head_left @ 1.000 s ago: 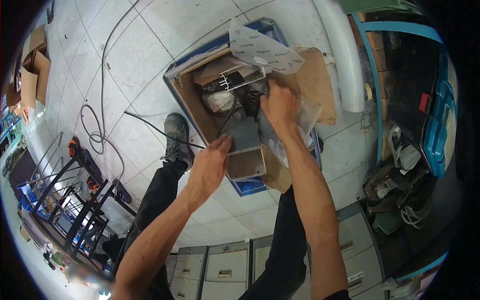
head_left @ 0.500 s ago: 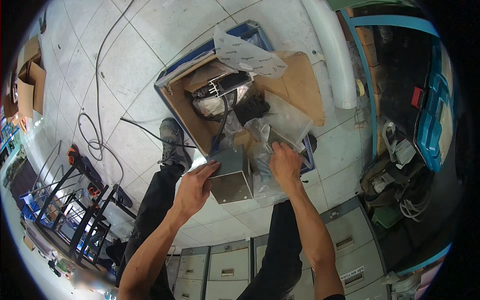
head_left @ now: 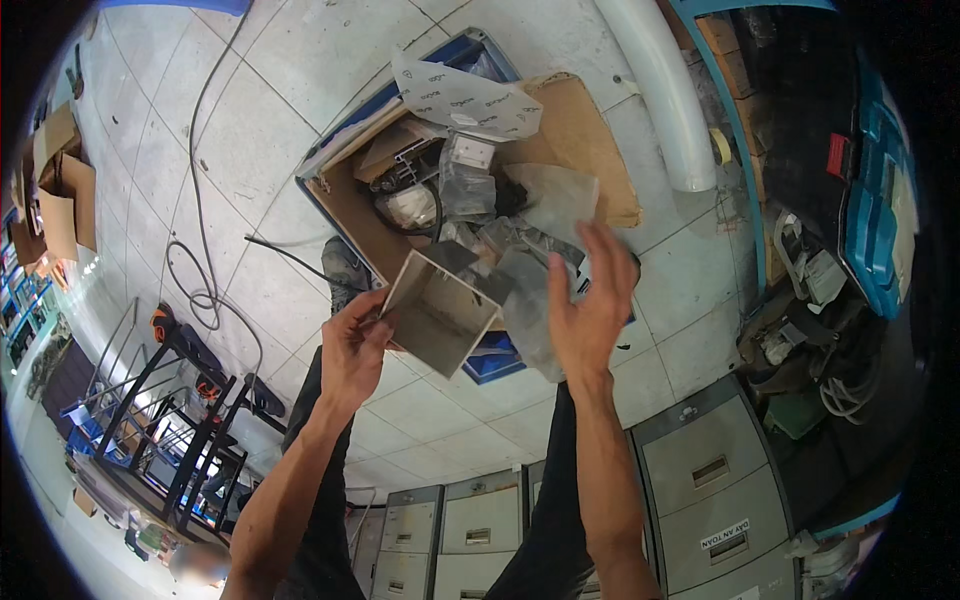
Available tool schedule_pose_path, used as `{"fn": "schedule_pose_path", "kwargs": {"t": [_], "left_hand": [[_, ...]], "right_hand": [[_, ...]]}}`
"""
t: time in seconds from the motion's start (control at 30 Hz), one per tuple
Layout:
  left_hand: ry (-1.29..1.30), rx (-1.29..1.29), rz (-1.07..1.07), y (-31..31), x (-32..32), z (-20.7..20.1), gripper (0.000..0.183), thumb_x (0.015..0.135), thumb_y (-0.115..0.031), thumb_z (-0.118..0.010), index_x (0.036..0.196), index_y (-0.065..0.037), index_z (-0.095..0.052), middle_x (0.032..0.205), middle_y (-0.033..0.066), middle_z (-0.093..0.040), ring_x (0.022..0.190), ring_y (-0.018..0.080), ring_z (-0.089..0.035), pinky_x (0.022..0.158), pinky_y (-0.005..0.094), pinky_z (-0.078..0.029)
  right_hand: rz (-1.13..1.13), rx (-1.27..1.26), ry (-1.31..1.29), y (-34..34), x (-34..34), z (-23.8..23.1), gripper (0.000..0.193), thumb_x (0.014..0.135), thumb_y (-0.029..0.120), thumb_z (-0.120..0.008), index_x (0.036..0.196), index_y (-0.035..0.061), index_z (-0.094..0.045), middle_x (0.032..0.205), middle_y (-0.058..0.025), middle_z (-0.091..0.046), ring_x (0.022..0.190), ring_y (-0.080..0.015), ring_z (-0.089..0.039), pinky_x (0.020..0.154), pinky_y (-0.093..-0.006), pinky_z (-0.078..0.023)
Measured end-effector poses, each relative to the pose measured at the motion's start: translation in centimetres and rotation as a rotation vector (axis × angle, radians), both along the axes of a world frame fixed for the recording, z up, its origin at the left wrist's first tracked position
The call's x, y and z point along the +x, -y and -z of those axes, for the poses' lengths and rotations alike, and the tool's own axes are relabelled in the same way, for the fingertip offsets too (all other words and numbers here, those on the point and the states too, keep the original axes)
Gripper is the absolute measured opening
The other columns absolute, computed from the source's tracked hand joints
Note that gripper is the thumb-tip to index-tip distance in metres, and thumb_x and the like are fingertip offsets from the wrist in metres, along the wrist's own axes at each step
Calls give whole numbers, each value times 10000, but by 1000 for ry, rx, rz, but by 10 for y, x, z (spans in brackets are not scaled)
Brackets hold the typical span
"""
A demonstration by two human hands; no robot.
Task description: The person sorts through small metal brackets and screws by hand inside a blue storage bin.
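Note:
My left hand (head_left: 352,348) pinches the left edge of a grey square metal box (head_left: 447,312), whose hollow open end faces up toward me. The box is tilted above the near side of a blue crate (head_left: 495,362). My right hand (head_left: 592,298) is open, fingers stretched and slightly blurred, above clear plastic bags (head_left: 530,300) at the crate's right side. Inside the crate stands a cardboard carton (head_left: 350,215) with black cable, metal pieces and a bagged part (head_left: 468,178) with a white top.
A cable (head_left: 192,150) loops over the tiled floor at left, near a black metal frame (head_left: 190,440). A long wrapped roll (head_left: 665,110) lies beyond the crate at right, by a blue-framed rack (head_left: 745,160). Grey drawer cabinets (head_left: 715,470) stand close to my legs.
My left hand has lifted and tilted the metal box, moving slightly left. My right hand has let go among the bags and opened. A bagged part with a white top now lies in the carton.

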State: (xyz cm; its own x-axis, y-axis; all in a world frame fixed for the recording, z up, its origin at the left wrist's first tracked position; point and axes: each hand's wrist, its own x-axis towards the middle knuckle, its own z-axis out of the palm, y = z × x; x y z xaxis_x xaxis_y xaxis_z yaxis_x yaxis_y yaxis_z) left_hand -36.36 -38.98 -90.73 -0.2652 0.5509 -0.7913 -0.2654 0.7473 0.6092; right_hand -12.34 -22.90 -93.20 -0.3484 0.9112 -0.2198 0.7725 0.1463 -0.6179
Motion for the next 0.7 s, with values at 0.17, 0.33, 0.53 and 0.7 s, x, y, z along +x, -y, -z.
{"fn": "schedule_pose_path", "kwargs": {"t": [0.17, 0.33, 0.53, 0.7], "left_hand": [[-99, 12, -122, -18, -1, 19, 332, 1042, -110, -610, 1348, 18, -622, 1143, 62, -687, 929, 97, -664, 810, 255, -579], [-6, 86, -316, -38, 1, 46, 408, 1072, -186, -614, 1418, 19, -543, 1287, 117, -653, 1122, 170, -691, 944, 312, -602], [13, -3, -382, -36, 35, 2, 539, 1053, -150, -621, 1521, 9, -405, 1399, 122, -558, 1099, 195, -677, 959, 334, -581], [70, -97, -121, 38, 79, 11, 685, 931, -30, -712, 1535, -10, -391, 1510, 146, -451, 1235, 253, -614, 969, 337, -555]], "right_hand": [[148, -173, 224, 10, 22, -6, 855, 826, 211, -863, 1546, 87, -421, 1502, -230, -494, 1409, -431, -455, 1158, -501, -391], [94, -372, 162, 65, 30, -1, 792, 763, 172, -878, 1465, 85, -522, 1403, -236, -570, 1247, -440, -592, 1022, -483, -510], [281, -451, 146, 68, 14, 19, 288, 809, 87, -756, 1083, 6, -716, 1094, -168, -733, 1011, -391, -706, 891, -455, -560], [346, -265, 157, 101, -45, 11, 441, 872, 134, -737, 1286, 21, -640, 1480, -332, -491, 1328, -515, -520, 1097, -524, -452]]}}
